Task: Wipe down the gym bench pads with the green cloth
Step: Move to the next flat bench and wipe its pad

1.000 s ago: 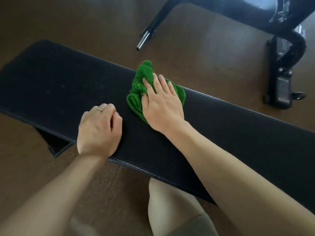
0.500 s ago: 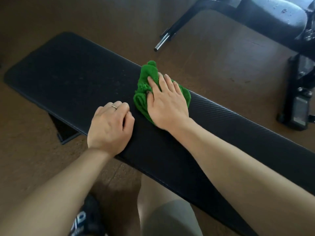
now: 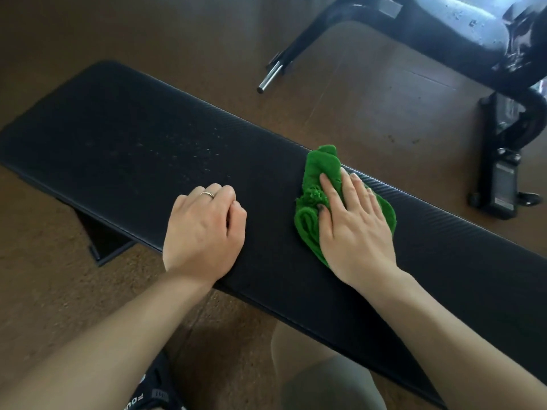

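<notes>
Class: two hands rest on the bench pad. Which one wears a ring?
The left hand, resting bare on the bench pad with fingers curled, has a ring. The right hand has none and presses flat on the green cloth.

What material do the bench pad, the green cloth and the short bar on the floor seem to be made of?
Bench pad: probably vinyl or synthetic leather, matte black with fine ribbing.
Green cloth: likely microfiber or terry, soft, fuzzy and bunched in folds.
Short bar: metal, apparently chrome or polished steel, judging by its bright silver shine.
</notes>
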{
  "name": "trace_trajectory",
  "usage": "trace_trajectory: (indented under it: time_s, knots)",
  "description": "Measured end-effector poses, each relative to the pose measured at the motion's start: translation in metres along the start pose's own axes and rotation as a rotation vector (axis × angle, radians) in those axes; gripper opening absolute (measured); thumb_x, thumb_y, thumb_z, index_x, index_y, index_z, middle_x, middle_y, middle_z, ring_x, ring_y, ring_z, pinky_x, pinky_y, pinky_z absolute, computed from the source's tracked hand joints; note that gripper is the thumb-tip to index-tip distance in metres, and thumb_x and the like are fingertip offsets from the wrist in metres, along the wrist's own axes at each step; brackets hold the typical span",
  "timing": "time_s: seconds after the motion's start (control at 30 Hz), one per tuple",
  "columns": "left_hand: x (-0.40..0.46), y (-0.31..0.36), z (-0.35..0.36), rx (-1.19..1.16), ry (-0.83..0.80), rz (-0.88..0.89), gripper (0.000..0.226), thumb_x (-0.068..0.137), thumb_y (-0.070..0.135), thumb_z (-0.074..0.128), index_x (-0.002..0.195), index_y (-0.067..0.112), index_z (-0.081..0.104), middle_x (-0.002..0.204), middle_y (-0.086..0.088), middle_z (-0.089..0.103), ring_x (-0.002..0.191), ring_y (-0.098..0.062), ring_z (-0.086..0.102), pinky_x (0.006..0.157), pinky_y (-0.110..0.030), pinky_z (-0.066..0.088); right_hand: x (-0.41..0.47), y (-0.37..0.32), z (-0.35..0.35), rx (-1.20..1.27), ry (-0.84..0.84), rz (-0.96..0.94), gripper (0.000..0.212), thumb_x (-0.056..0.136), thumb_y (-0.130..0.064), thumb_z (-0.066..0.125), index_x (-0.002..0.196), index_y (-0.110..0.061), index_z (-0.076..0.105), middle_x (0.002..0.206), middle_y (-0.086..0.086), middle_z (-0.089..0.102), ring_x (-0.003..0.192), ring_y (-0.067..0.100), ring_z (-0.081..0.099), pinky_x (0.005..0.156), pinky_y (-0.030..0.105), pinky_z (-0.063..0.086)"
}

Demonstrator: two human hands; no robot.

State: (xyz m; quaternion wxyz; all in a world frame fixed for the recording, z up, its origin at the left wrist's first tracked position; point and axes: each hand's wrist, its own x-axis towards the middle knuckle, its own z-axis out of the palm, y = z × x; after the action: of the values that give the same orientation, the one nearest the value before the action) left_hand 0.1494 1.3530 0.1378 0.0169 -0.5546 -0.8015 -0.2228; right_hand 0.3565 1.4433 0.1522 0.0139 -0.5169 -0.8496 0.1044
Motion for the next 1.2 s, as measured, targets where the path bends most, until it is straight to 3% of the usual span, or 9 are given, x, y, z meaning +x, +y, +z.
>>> trace_trajectory:
  time_s: [0.13,0.2,0.27,0.33,0.57,0.77,0.93,1.07,1.2]
  knots:
    - [-0.002,-0.002,0.002,-0.018,0.011,-0.007,0.031,0.099,0.024,0.032,0.069,0.016,0.04,0.065,0.004,0.04,0.062,-0.022,0.041,0.067,-0.046,0.041,0.066,-0.021,0.004,0.053,0.047,0.034,0.056,0.109,-0.04,0.023,0.162,-0.024,0.028,0.163,0.009,0.035,0.152,0.029,0.028,0.126,0.04,0.017]
    - [-0.003,-0.001,0.002,-0.035,0.03,-0.004,0.031,0.099,0.023,0.033,0.069,0.016,0.038,0.064,0.004,0.038,0.062,-0.023,0.041,0.068,-0.047,0.041,0.105,-0.03,-0.004,0.105,0.015,0.091,0.047,0.109,-0.04,0.024,0.143,-0.021,0.051,0.135,0.009,0.058,0.128,0.033,0.052,0.106,0.044,0.036]
    - [-0.002,-0.001,0.001,-0.049,0.047,0.001,0.031,0.099,0.023,0.034,0.069,0.017,0.036,0.064,0.004,0.037,0.062,-0.023,0.041,0.068,-0.047,0.041,0.124,-0.037,-0.009,0.115,-0.052,0.14,0.041,0.109,-0.043,0.02,0.11,-0.021,0.055,0.105,0.004,0.06,0.103,0.033,0.058,0.085,0.043,0.037]
    - [-0.002,-0.002,0.001,-0.051,0.049,0.004,0.031,0.099,0.023,0.034,0.069,0.018,0.037,0.064,0.004,0.038,0.062,-0.022,0.041,0.068,-0.046,0.041,0.12,-0.035,-0.008,0.096,-0.023,0.121,0.037,0.109,-0.045,0.021,0.1,-0.022,0.048,0.097,0.001,0.055,0.096,0.031,0.055,0.081,0.041,0.033]
    - [-0.004,-0.004,0.001,-0.08,0.048,0.001,0.032,0.099,0.022,0.034,0.069,0.016,0.041,0.063,0.003,0.041,0.061,-0.021,0.042,0.068,-0.047,0.043,0.051,0.004,0.002,0.099,0.128,0.058,0.051,0.109,-0.038,0.03,0.156,-0.021,0.037,0.143,0.008,0.051,0.136,0.03,0.044,0.118,0.042,0.029]
    - [-0.006,-0.005,0.001,-0.112,0.09,0.005,0.031,0.097,0.018,0.037,0.067,0.016,0.04,0.061,0.003,0.039,0.058,-0.019,0.04,0.066,-0.044,0.041,0.103,-0.049,0.003,0.017,0.055,0.17,0.046,0.108,-0.039,0.026,0.137,-0.014,0.05,0.136,0.015,0.054,0.125,0.037,0.049,0.106,0.049,0.033]
    - [-0.008,-0.005,0.0,-0.136,0.098,0.029,0.028,0.096,0.017,0.039,0.068,0.016,0.042,0.063,0.003,0.042,0.061,-0.02,0.042,0.066,-0.046,0.042,0.154,-0.122,0.014,0.05,0.075,-0.025,0.045,0.107,-0.041,0.026,0.133,-0.015,0.053,0.133,0.012,0.056,0.122,0.034,0.052,0.1,0.048,0.037]
    - [-0.006,-0.005,0.001,-0.117,0.095,0.02,0.029,0.096,0.018,0.038,0.067,0.015,0.041,0.062,0.003,0.041,0.06,-0.021,0.042,0.067,-0.046,0.043,0.135,-0.076,0.008,0.059,0.067,-0.066,0.047,0.108,-0.042,0.028,0.142,-0.018,0.049,0.136,0.013,0.058,0.124,0.036,0.054,0.101,0.045,0.04]
    - [-0.005,-0.005,0.002,-0.104,0.081,0.003,0.03,0.096,0.019,0.036,0.066,0.015,0.041,0.061,0.003,0.041,0.059,-0.021,0.042,0.068,-0.047,0.044,0.08,0.006,-0.006,0.066,0.09,0.119,0.042,0.108,-0.04,0.03,0.136,-0.018,0.052,0.128,0.015,0.059,0.119,0.039,0.055,0.1,0.046,0.039]
